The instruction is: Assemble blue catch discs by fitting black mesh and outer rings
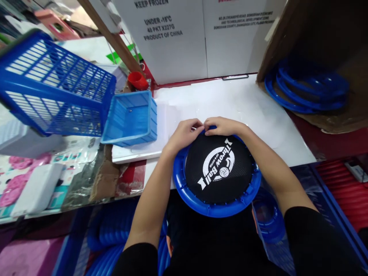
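Observation:
A round blue plastic ring [201,205] with a black mesh disc [218,168] printed "Throw Ball" in white rests on the near edge of the white table top [235,103], partly over my lap. My left hand [184,134] and my right hand [222,125] meet at the ring's far rim. Both pinch there with fingers curled, thumbs close together, pressing the mesh edge onto the rim.
A small blue tray [130,119] and a large tilted blue basket [54,88] stand at the left. A red cup [137,80] sits behind them. White cartons [201,38] line the back. Blue rings fill a brown box [307,88] at right; others pile below [115,237].

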Available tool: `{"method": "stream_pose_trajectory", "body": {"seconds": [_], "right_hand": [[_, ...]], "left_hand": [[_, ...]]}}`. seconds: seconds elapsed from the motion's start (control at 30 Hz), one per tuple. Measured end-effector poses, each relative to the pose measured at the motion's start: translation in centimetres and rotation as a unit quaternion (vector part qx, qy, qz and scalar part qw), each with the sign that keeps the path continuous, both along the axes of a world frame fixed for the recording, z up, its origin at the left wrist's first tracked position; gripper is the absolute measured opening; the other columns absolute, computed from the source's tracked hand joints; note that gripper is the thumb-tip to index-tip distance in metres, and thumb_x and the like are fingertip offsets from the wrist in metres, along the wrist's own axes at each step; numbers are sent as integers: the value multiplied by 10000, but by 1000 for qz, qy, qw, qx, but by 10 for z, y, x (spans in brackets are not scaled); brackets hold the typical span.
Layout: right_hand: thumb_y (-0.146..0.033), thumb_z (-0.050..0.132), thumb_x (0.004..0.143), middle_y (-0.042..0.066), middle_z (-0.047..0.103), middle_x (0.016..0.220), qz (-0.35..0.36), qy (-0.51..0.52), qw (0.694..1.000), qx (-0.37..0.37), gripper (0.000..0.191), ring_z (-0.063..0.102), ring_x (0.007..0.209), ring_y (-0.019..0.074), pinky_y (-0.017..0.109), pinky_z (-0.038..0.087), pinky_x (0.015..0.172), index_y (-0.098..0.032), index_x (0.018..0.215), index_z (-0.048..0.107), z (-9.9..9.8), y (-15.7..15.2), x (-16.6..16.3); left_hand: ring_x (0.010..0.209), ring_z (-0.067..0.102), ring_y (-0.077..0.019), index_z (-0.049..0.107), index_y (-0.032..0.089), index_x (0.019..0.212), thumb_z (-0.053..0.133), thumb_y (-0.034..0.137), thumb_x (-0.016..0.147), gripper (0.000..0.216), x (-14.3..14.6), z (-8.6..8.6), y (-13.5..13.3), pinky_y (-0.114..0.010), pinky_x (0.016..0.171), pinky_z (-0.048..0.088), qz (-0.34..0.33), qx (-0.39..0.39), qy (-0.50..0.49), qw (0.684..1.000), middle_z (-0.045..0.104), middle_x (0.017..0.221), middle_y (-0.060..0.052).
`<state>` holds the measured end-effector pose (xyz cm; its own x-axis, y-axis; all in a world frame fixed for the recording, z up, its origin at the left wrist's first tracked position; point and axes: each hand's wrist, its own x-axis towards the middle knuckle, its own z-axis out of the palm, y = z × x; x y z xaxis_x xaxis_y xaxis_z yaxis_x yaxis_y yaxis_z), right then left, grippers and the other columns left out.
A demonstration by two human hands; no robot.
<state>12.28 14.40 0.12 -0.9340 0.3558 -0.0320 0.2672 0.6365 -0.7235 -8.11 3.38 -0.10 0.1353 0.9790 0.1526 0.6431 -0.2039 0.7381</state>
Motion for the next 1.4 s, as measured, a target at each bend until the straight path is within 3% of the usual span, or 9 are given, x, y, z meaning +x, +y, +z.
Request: {"method": "stream_pose_trajectory", "body": {"seconds": [0.13, 0.27, 0.53, 0.67, 0.83, 1.1, 1.4], "right_hand": [[-324, 661, 944, 72, 734, 1038, -56, 14, 997, 46, 105, 643, 1011, 255, 415, 497, 1000, -243, 879, 681, -7, -5, 12], [-286, 651, 939, 95, 709, 991, -147, -10, 985, 91, 117, 637, 984, 277, 443, 490, 967, -229, 837, 653, -3, -7, 30], [-361, 666, 943, 79, 672, 994, -60, -46, 996, 50, 153, 632, 987, 273, 450, 502, 966, -241, 851, 680, 10, -13, 39], [-372, 667, 919, 76, 677, 1007, -72, -22, 997, 26, 156, 623, 976, 262, 436, 499, 948, -240, 840, 644, 4, -11, 35], [-414, 674, 895, 55, 694, 947, -80, -5, 996, -50, 176, 602, 906, 240, 390, 494, 832, -241, 871, 657, -3, -4, 36], [-504, 703, 871, 23, 678, 882, -69, 2, 986, -153, 289, 557, 807, 192, 348, 459, 766, -221, 921, 673, 3, 4, 41], [-497, 666, 899, 25, 683, 874, -70, 14, 991, -115, 269, 587, 841, 207, 359, 491, 802, -228, 898, 668, -6, 5, 33]], "left_hand": [[888, 702, -223, 752, 213, 884, 653, 382, 990, 223, -13, 8, -4, -354, 868, 546, -31, 31, 77, 996, 773, 914, -53], [1009, 694, -247, 747, 217, 968, 709, 369, 970, 157, -15, 4, -3, -392, 952, 546, -83, 21, 127, 988, 740, 1094, -88], [1104, 684, -269, 732, 205, 1012, 624, 299, 1024, 144, -4, 0, -4, -432, 1032, 530, -133, 28, 131, 982, 739, 1131, -104], [1080, 681, -277, 718, 205, 995, 632, 304, 1014, 133, 2, -1, -4, -437, 1003, 534, -116, 36, 129, 984, 750, 1106, -106], [982, 698, -246, 695, 226, 909, 632, 231, 968, 87, 9, -9, -1, -406, 946, 540, -44, -3, 73, 996, 772, 1007, -68], [917, 669, -217, 622, 212, 905, 576, 226, 1000, 107, 19, -12, 1, -357, 881, 534, 38, -45, -7, 998, 751, 945, -42], [832, 654, -233, 645, 221, 883, 618, 229, 959, 81, 14, 3, -9, -381, 813, 518, 6, -20, 103, 994, 741, 912, -67]]}}
